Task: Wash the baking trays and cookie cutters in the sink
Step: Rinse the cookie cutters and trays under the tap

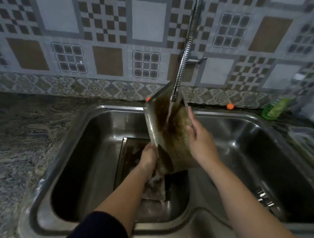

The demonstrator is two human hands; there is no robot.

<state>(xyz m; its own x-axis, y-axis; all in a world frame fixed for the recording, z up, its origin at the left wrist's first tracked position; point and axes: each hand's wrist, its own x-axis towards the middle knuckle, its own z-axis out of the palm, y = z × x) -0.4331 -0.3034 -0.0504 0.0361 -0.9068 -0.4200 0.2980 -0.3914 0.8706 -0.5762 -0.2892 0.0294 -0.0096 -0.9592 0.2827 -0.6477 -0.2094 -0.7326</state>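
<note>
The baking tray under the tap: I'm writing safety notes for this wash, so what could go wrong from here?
1. The baking tray is tilted steeply under the running faucet, so brown water may splash off it toward the counter.
2. The left hand and right hand hold only its wet edges; it might slip onto the second tray lying in the sink.

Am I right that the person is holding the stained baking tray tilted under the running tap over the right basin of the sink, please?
Not quite: the head view shows the baking tray held by both the left hand and right hand under the tap over the left basin, not the right.
</note>
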